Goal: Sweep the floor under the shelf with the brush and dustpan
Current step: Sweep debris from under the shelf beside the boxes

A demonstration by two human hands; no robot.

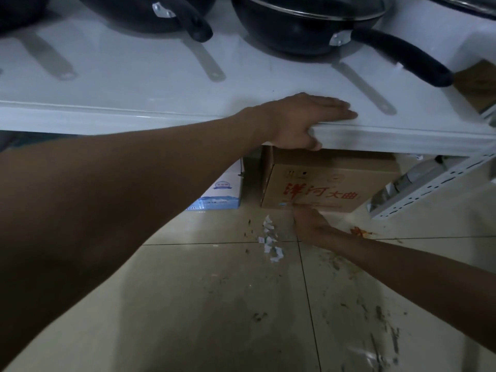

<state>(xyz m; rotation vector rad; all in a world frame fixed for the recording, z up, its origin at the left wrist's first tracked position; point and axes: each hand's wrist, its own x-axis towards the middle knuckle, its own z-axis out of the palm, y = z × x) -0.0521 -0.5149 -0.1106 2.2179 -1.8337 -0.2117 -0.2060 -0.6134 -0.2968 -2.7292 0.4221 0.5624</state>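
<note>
Left hand (pixel 303 116) gripping shelf (pixel 161 114) edge, floor (pixel 214 291) below

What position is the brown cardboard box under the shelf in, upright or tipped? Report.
Upright: the cardboard box under the shelf sits flat on the floor, red lettering right way up.

The glossy pale tiled floor (pixel 214 304) is smeared with dark marks and strewn with white paper scraps (pixel 271 242). A white shelf (pixel 134 89) spans the top, carrying black pans (pixel 303 25); beneath it stand a brown cardboard box (pixel 316 189) and a blue-and-white box (pixel 222 194). Light is dim; behind the boxes it is too dark to tell.
</note>
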